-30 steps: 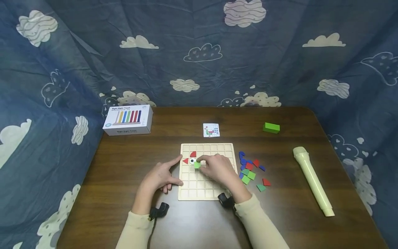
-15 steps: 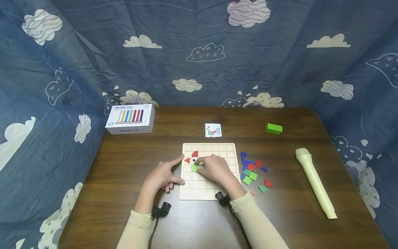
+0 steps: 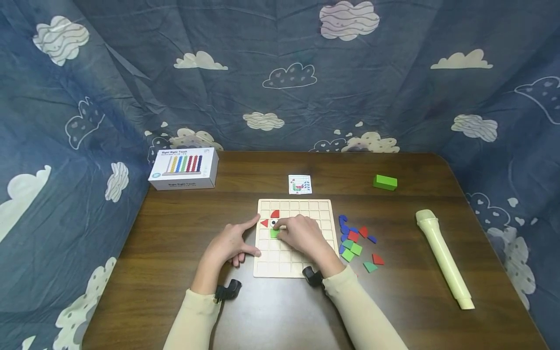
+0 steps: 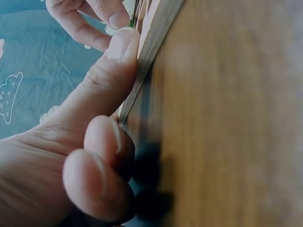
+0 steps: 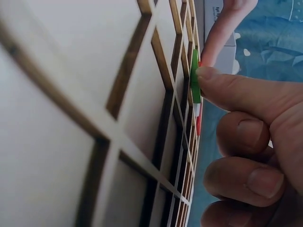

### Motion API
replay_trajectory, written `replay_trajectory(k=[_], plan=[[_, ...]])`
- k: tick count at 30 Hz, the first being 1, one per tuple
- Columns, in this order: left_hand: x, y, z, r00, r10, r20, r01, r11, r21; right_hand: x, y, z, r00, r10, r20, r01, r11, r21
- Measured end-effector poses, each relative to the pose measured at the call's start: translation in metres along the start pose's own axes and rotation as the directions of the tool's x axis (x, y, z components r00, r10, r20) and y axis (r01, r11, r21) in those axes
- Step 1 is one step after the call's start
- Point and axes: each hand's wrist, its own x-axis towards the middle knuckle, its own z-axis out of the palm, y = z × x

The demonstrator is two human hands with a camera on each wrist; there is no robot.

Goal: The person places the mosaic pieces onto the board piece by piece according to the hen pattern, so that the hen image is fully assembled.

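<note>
While both sleeves come in from the near edge of the desk (image 3: 175, 233), the two hands meet at the wooden grid board (image 3: 315, 209). The left hand (image 3: 232, 245) rests at the board's left edge, with its thumb and first finger pressed against that edge and its other fingers curled under, holding nothing. The right hand (image 3: 304, 236) lies over the middle of the board and pushes a green square tile (image 3: 274, 234) into a cell with the tip of one finger; its other fingers are curled. That tile sits in the left part of the board, just below a little eye tile (image 3: 273, 223). A red triangle (image 3: 264, 223) is left of the eye, and a red rounded piece (image 3: 274, 214) is above it. Right of the board lies a heap of loose tiles (image 3: 355, 240). Farther right is a cream toy microphone (image 3: 444, 257). Behind the board is a small picture card (image 3: 299, 184), with a green block (image 3: 385, 182) to its right and a white box (image 3: 183, 168) far to its left.
</note>
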Motion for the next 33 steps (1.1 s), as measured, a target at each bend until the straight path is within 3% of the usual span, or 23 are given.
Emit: replay_trajectory(k=[12,18,22,27,30,33], plan=[[0.01,0.008,0.0,1.0,0.012,0.019,-0.013,1.0,0.027,0.003,0.009,0.001,1.0,0.023,0.013,-0.024,0.999,0.027],[0.006,0.003,-0.001,1.0,0.006,0.009,-0.006,1.0,0.006,-0.004,0.009,-0.01,0.999,0.038,0.003,-0.038,0.997,0.066],[0.003,0.0,-0.002,1.0,-0.005,0.025,0.005,1.0,-0.024,-0.031,0.02,-0.03,0.992,0.113,-0.051,-0.101,0.975,0.199],[0.001,-0.002,0.001,0.999,0.0,0.046,0.0,1.0,-0.016,-0.087,0.063,-0.047,0.959,0.235,-0.158,-0.157,0.904,0.397],[0.003,-0.003,0.002,0.999,0.004,0.037,-0.004,1.0,-0.011,-0.117,0.096,-0.051,0.926,0.334,-0.175,-0.24,0.881,0.408],[0.004,-0.004,0.001,1.0,0.005,0.028,-0.005,1.0,-0.019,-0.139,0.121,-0.051,0.894,0.425,-0.14,-0.357,0.866,0.35]])
